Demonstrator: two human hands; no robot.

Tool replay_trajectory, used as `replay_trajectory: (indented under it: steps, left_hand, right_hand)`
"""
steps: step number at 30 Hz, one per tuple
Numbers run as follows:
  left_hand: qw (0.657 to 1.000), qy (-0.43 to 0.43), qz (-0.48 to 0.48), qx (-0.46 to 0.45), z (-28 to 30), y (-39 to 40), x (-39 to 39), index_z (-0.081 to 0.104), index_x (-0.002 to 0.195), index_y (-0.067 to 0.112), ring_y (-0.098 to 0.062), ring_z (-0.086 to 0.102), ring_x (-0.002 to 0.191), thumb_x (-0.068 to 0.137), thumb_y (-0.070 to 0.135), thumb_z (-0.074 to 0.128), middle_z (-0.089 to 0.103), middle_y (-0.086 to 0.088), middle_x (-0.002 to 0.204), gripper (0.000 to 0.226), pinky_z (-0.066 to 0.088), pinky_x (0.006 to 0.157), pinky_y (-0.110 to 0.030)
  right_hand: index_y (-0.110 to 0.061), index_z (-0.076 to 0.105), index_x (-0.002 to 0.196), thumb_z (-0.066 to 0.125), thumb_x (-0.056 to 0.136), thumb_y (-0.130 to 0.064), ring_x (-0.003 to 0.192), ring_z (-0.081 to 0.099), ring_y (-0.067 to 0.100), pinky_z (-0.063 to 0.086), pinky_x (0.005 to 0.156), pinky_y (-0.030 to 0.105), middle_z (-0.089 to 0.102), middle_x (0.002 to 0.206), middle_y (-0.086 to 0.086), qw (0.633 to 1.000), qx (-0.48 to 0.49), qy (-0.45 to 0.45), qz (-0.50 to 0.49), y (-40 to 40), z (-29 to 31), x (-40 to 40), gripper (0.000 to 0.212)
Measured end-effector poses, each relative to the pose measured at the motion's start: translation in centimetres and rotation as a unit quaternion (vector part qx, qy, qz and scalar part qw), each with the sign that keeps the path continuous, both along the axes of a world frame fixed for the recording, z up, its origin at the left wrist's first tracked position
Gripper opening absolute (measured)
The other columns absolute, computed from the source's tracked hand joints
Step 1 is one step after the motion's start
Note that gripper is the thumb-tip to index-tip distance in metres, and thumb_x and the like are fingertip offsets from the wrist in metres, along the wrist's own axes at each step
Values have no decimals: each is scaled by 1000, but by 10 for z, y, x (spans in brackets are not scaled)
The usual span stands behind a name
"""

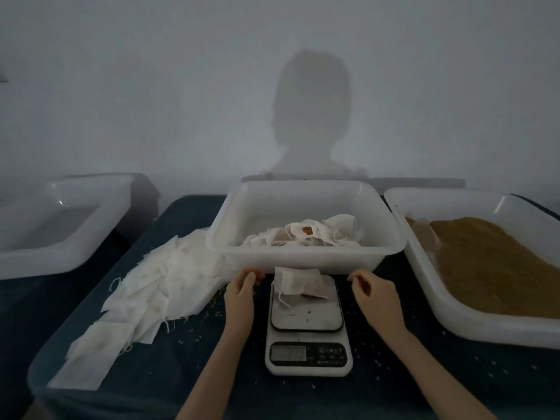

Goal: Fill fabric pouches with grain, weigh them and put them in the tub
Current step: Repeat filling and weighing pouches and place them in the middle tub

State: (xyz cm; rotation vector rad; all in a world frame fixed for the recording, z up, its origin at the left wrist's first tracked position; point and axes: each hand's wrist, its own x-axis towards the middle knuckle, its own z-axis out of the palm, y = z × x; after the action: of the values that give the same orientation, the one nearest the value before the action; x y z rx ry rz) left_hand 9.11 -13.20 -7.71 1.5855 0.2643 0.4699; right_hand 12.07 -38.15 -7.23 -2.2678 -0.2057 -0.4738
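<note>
Pouch [300, 283] on scale [307, 325] (display unreadable), hands either side

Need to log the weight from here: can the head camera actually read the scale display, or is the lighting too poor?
Head view: dim overall, and the scale display is a grey blur, digits unreadable. A person's shadow falls on the wall behind the middle tub. The wide lens bows the tub edges. The pouch on the scale shows clearly enough.

A small makeshift packing station is suggested, set against a bare wall [151, 86]: white plastic tubs [306, 253] are lined up on a dark-covered table [181, 374], a digital scale [307, 338] is placed centrally, and empty cloth pouches [145, 292] are piled beside loose grain [491, 268]
</note>
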Motion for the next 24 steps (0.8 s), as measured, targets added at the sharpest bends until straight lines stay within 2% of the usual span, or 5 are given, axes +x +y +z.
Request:
replay_trajectory:
  steps: [2, 7, 11, 14, 24]
  left_hand:
    - [1000, 21, 17, -4, -2, 0, 1, 67, 86, 11, -15, 62, 84, 97, 12, 44, 68, -2, 87, 25, 45, 71, -21]
    - [999, 38, 28, -1, -3, -2, 2, 67, 84, 14, -12, 61, 81, 96, 13, 46, 67, -1, 85, 24, 44, 70, -22]
    - [999, 45, 31, 2, -4, -1, 2, 67, 83, 17, -11, 62, 81, 95, 13, 48, 68, 0, 83, 23, 44, 71, -21]
    - [998, 47, 31, 6, -4, 0, 2, 68, 81, 17, -10, 61, 78, 94, 12, 49, 68, 1, 80, 23, 44, 70, -21]
    - [998, 55, 26, 15, -3, 1, 3, 68, 80, 18, -12, 61, 79, 92, 8, 49, 67, 1, 77, 24, 45, 72, -23]
  right_hand:
    - [-22, 67, 82, 58, 91, -10, 55, 59, 5, 49, 52, 19, 62, 63, -12, 998, 62, 22, -14, -4, -7, 4, 17]
    - [-18, 67, 78, 54, 91, -5, 52, 55, 2, 41, 51, 10, 59, 56, -4, 988, 146, 44, -18, -11, -9, 7, 22]
    - [-21, 65, 75, 52, 93, -6, 48, 51, 2, 39, 51, 14, 57, 56, -1, 979, 194, 58, -38, -14, -10, 10, 27]
    - [-22, 65, 76, 52, 93, -7, 47, 50, 2, 38, 53, 21, 56, 56, -1, 976, 202, 63, -42, -15, -11, 10, 26]
    - [-20, 67, 78, 52, 93, -9, 47, 50, 2, 39, 53, 24, 57, 57, 0, 977, 198, 70, -43, -15, -12, 11, 24]
